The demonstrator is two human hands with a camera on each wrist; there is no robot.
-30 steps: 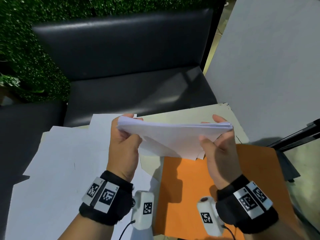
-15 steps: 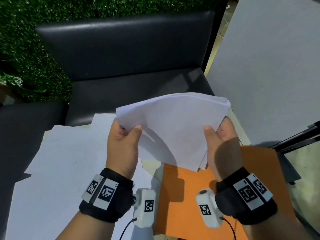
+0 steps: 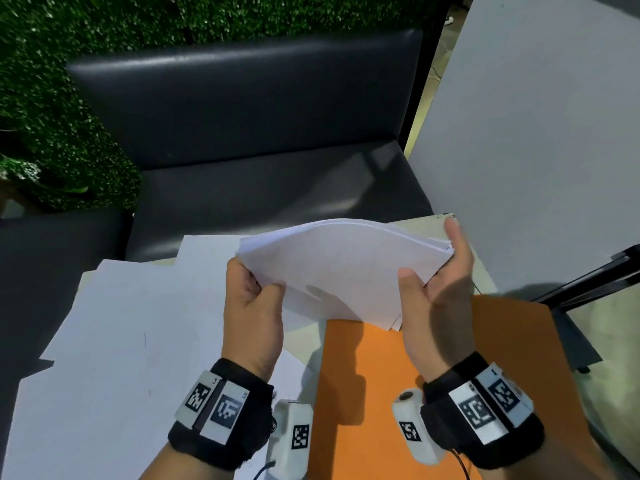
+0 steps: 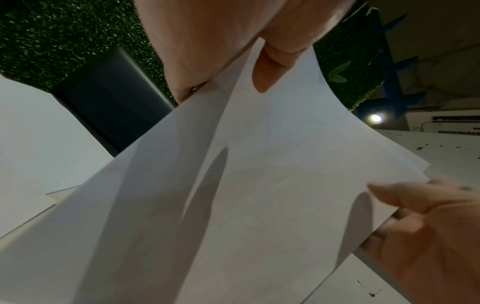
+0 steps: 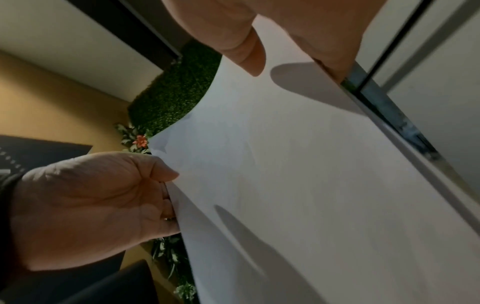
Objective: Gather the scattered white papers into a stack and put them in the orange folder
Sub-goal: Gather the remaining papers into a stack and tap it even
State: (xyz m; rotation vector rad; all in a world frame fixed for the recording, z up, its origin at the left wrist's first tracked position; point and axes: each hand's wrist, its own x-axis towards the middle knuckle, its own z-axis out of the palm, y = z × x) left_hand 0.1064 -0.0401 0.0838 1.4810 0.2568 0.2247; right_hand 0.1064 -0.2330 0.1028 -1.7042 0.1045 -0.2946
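Observation:
I hold a stack of white papers [image 3: 341,268] in the air above the table, bowed upward in the middle. My left hand [image 3: 254,299] pinches its left edge, thumb on top. My right hand [image 3: 438,282] grips its right edge, thumb on top and fingers behind. In the left wrist view the stack [image 4: 259,185] fills the frame, with the left thumb [image 4: 270,70] on it. The right wrist view shows the same stack [image 5: 298,174] under the right thumb [image 5: 244,53]. The orange folder [image 3: 433,393] lies shut on the table below my right hand. More white sheets [image 3: 114,358] lie spread at the left.
The beige table [image 3: 481,271] ends just beyond the stack. A dark padded bench [image 3: 263,188] stands behind it, a green hedge wall [image 3: 52,98] at the back left, and a grey partition [image 3: 536,150] at the right. A dark metal frame [image 3: 595,275] edges the table's right side.
The stack was nearly flat, then tipped up to face me, and now leans back lower with an upward bow. Both hands kept hold of its edges.

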